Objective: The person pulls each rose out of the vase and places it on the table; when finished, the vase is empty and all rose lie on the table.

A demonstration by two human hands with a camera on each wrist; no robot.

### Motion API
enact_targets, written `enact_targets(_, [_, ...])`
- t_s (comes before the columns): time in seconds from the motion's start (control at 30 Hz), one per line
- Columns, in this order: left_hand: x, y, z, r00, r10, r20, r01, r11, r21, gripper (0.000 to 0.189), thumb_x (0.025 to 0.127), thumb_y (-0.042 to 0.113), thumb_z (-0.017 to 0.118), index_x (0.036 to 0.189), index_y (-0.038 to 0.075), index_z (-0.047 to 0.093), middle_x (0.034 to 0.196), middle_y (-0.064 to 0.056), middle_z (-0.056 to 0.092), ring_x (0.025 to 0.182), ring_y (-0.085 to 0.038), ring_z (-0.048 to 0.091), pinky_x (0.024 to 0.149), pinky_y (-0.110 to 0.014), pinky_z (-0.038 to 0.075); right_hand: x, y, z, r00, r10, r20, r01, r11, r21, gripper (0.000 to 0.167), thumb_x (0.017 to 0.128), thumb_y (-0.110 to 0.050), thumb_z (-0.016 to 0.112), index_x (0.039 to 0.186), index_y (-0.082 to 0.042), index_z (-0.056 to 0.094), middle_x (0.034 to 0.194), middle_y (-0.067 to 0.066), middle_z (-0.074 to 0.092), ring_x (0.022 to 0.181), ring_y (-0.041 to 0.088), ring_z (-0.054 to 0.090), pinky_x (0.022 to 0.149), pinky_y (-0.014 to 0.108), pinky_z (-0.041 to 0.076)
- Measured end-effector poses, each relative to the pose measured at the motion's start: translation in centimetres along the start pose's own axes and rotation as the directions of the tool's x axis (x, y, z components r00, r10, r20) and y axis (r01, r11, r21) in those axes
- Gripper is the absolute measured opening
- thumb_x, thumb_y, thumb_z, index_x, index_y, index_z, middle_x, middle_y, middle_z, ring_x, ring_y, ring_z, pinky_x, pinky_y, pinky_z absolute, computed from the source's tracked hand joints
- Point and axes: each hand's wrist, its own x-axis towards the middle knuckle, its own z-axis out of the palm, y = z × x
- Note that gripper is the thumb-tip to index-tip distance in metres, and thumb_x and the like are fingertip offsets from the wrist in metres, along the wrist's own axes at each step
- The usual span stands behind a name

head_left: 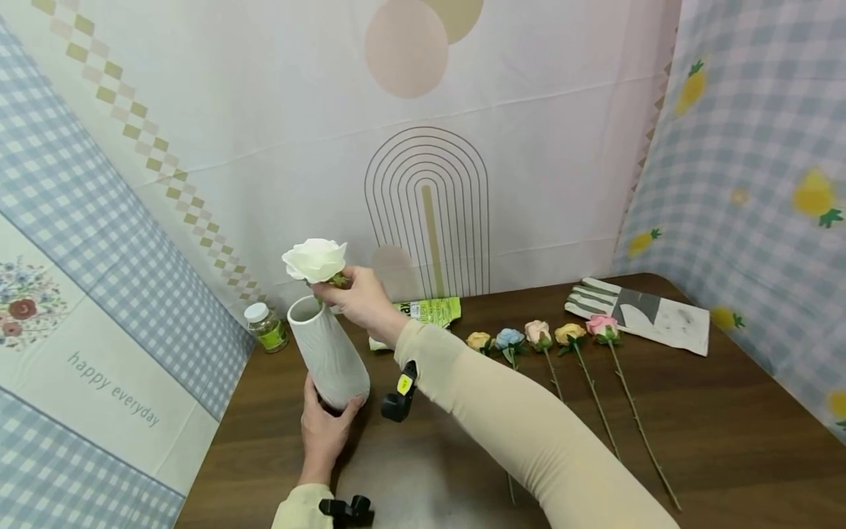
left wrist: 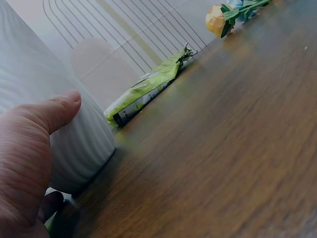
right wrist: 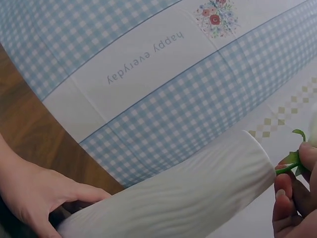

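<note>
A tall white vase [head_left: 333, 360] with a rippled surface stands at the left of the table. My left hand [head_left: 324, 433] holds it low down, thumb on the near side in the left wrist view. Just above the vase mouth my right hand [head_left: 363, 297] pinches a white rose [head_left: 316, 259] right below its bloom. The green stem [right wrist: 286, 169] runs down at the vase rim in the right wrist view; its lower part is hidden.
Several artificial roses, among them a blue one [head_left: 510, 339] and a pink one [head_left: 602, 325], lie in a row at the right. Behind them is a white-and-grey glove [head_left: 651, 316]. A green packet [head_left: 436, 311] and a lidded jar [head_left: 266, 328] stand near the back wall.
</note>
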Motion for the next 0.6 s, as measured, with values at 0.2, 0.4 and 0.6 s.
enact_targets(0.2, [0.02,0.02,-0.03,1.000,0.002,-0.008,-0.002,1.000,0.005,0.103,0.070,0.034,0.087,0.151,0.032,0.024,0.141,-0.013,0.046,0.124,-0.029,0.046,0.100,-0.046,0.035,-0.33,-0.32,0.05,0.999,-0.024,0.036,0.024,1.000,0.010,0.032,0.087,-0.012,0.072,0.117,-0.005,0.066,0.108,0.004,0.070,0.094,0.010,0.065,0.082,0.036,0.053])
enact_targets(0.4, [0.01,0.08,-0.09,1.000,0.000,0.000,0.000,1.000,0.017,0.103,0.071,0.036,0.086,0.152,0.031,0.023,0.141,-0.013,0.046,0.125,-0.031,0.046,0.100,-0.048,0.035,-0.64,-0.53,0.24,0.999,-0.032,0.028,0.033,0.999,-0.042,0.029,0.085,-0.006,0.074,0.113,-0.003,0.069,0.111,0.006,0.069,0.102,0.011,0.063,0.081,0.026,0.051])
enact_targets(0.6, [0.01,0.12,-0.16,1.000,0.000,0.008,0.000,1.000,0.013,0.102,0.071,0.038,0.085,0.152,0.032,0.023,0.141,-0.013,0.046,0.124,-0.031,0.046,0.099,-0.049,0.036,-0.78,-0.52,0.20,0.998,-0.053,0.031,0.054,0.998,-0.036,0.028,0.086,-0.009,0.073,0.114,-0.004,0.071,0.115,0.006,0.068,0.106,0.011,0.062,0.083,0.025,0.051])
